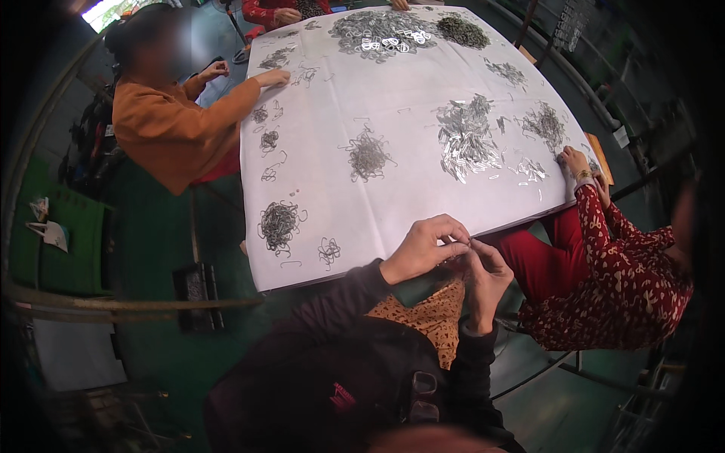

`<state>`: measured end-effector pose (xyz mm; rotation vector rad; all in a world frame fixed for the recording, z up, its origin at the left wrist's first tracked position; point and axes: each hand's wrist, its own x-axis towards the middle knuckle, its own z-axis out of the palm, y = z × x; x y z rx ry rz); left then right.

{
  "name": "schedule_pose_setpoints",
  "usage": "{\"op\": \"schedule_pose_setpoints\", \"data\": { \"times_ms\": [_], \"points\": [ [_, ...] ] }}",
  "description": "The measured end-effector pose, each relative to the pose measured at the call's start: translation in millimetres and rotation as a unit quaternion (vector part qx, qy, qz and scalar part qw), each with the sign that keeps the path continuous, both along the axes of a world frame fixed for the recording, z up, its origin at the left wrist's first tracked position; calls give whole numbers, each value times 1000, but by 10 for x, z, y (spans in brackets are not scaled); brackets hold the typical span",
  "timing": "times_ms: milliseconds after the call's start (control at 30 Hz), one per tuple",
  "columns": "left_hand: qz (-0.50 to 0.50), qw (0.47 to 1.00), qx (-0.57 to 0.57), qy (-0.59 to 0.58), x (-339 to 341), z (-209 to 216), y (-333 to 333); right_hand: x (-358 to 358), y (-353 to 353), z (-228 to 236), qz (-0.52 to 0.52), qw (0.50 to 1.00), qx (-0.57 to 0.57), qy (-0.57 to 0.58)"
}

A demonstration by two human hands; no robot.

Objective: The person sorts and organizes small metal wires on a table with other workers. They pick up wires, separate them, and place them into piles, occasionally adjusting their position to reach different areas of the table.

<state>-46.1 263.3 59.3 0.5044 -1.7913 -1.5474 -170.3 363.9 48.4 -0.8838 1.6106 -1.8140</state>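
Just past the table's near edge, my left hand (424,249) and my right hand (488,283) meet, fingertips pinched together. Whatever they hold between them is too small to make out. On the white-covered table (317,162), the nearest heap is dark bent wire hooks (279,226) at the near left, with a smaller cluster of wire hooks (328,252) beside it. Farther in lies a pile of thin wire pieces (368,157). To its right spreads a larger pile of shiny flat metal loops (467,140).
A person in an orange top (170,128) reaches onto the table from the left. Another in patterned red (619,279) works at the right edge. At the far side are a broad heap of metal rings (377,34), a dark pile (462,32) and a red sleeve (260,11).
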Motion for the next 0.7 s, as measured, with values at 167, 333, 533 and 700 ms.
{"op": "schedule_pose_setpoints", "data": {
  "times_ms": [167, 333, 533, 700],
  "points": [
    [92, 991, -98, 5, -92, -7, 96, 12, -34, 73, 6, 1000, -15, 14],
    [99, 994, 32, 28, -162, -38, 160, -12, -50, 72, 11, 998, -61, 19],
    [98, 995, -8, -7, -112, -82, 202, -573, -459, -154, -43, 998, 8, 46],
    [109, 993, -16, -46, -55, -106, 286, -963, -1645, -816, 8, 924, 13, 381]
  ]
}}
